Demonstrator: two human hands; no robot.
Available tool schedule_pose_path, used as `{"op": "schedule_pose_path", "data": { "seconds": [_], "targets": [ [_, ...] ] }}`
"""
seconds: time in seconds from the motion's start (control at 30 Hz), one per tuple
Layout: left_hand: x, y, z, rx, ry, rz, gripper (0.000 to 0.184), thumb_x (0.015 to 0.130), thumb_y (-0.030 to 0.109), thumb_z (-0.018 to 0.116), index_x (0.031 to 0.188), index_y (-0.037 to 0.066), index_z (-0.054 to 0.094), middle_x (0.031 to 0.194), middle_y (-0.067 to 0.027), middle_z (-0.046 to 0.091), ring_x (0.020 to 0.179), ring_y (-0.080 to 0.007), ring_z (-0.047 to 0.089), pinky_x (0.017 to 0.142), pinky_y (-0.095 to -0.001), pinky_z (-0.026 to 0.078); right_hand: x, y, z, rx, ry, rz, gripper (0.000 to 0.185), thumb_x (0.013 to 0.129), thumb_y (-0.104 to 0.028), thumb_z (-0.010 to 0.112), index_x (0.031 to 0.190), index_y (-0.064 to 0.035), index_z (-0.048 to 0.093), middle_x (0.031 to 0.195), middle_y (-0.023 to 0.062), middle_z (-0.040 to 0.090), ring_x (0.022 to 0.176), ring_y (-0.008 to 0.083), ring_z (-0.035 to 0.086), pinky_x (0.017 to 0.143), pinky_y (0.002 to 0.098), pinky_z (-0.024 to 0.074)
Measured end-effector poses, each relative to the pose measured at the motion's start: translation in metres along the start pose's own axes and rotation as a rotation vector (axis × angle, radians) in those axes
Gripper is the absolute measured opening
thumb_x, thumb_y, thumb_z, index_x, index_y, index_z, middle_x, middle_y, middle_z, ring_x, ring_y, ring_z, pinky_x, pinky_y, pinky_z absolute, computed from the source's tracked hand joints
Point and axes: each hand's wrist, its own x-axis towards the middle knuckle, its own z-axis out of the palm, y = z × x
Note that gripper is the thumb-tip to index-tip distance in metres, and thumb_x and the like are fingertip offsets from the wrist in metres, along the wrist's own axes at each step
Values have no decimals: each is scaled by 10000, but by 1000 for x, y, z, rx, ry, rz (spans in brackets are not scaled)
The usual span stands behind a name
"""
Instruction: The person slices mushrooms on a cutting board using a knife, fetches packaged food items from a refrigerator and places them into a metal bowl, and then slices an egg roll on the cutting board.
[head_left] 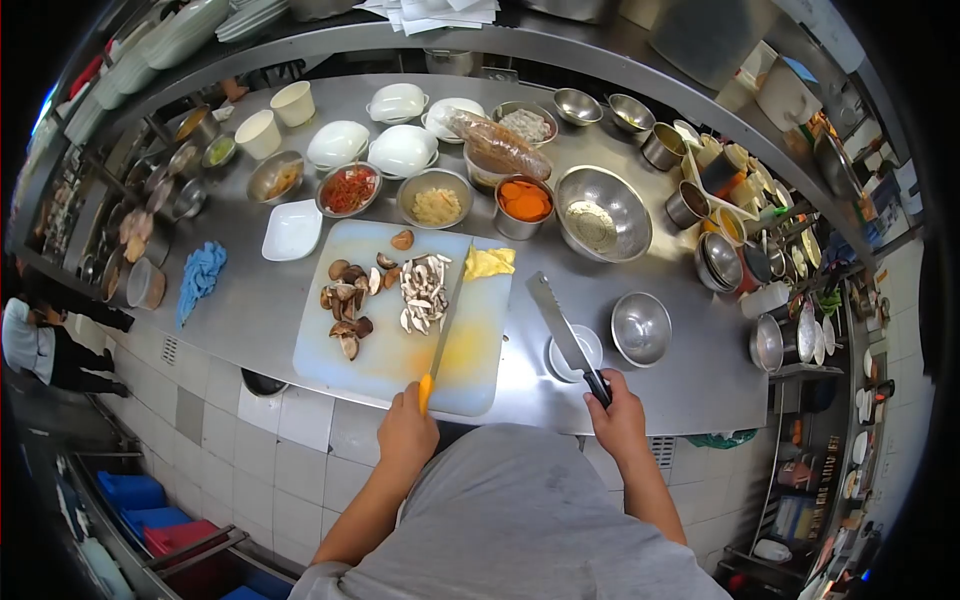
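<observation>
My left hand point(407, 432) is closed round the yellow handle of a knife point(448, 325), whose blade lies over the white cutting board point(400, 378). Left of that blade are sliced mushrooms point(424, 290), and farther left sit brown mushroom pieces point(345, 300). A folded yellow piece of food point(489, 262) rests at the board's upper right. In my right hand point(617, 412) is the black handle of a second knife point(562, 325) with a broad blade, held right of the board. Its blade passes over part of a small white bowl point(585, 350).
Behind the board stand bowls of red strips point(348, 190), pale yellow food point(436, 200) and orange slices point(525, 200). Metal bowls point(641, 329) stand to the right. A blue cloth point(202, 282) and a square white dish point(292, 231) lie left. Another person point(50, 345) stands far left.
</observation>
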Motion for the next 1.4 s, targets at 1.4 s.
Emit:
{"op": "schedule_pose_path", "data": {
  "seconds": [1.4],
  "targets": [
    [112,-193,-144,365,94,-114,619,806,343,935,1270,-19,742,1237,-219,692,1176,-397,659,965,-527,561,68,-61,75,-88,50,-3,657,1043,-140,679,1656,-287,494,1074,227,759,970,439,735,854,524,577]
  ]
}}
